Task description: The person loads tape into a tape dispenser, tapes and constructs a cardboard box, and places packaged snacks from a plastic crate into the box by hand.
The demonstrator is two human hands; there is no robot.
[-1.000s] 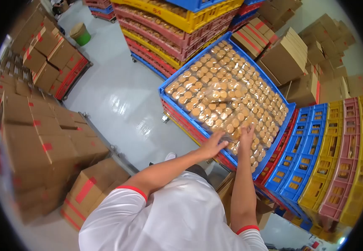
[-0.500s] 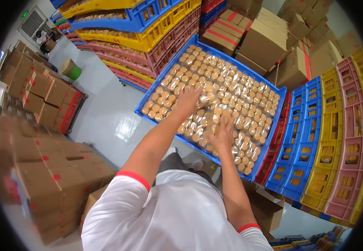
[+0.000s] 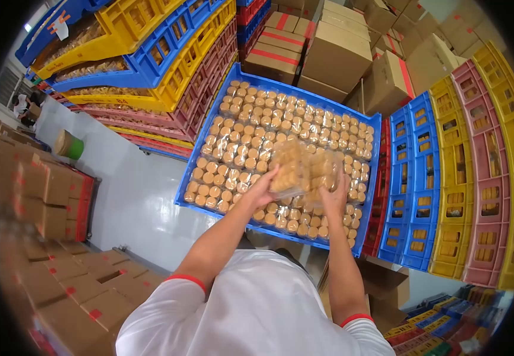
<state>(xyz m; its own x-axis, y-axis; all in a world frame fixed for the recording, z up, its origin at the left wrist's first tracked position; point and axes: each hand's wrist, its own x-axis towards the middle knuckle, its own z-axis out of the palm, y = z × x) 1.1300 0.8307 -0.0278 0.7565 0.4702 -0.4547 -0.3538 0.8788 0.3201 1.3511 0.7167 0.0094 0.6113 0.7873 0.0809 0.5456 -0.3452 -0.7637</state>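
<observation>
My left hand [image 3: 263, 188] is closed on a clear plastic pack of round tan biscuits [image 3: 288, 169], lifted above the crate and slightly blurred. Beside it, my right hand [image 3: 335, 197] grips another clear biscuit pack [image 3: 321, 172]. The two packs are side by side, close together or touching. Beneath them, a blue plastic crate [image 3: 205, 135] holds rows of wrapped round biscuits [image 3: 251, 127], seen from their tops. Parts of the rows are hidden behind my hands and the raised packs.
Stacked yellow crates [image 3: 141, 98], with blue and pink ones, rise at the upper left. More blue crates [image 3: 414, 178] stand on the right. Cardboard boxes [image 3: 337, 50] fill the back; others [image 3: 61, 190] sit at left. An open carton [image 3: 381, 279] is below. A person [image 3: 23, 107] is far left.
Both hands were down among the biscuit packs; now each holds a pack raised above the crate. The hands have come closer together, and the view has shifted.
</observation>
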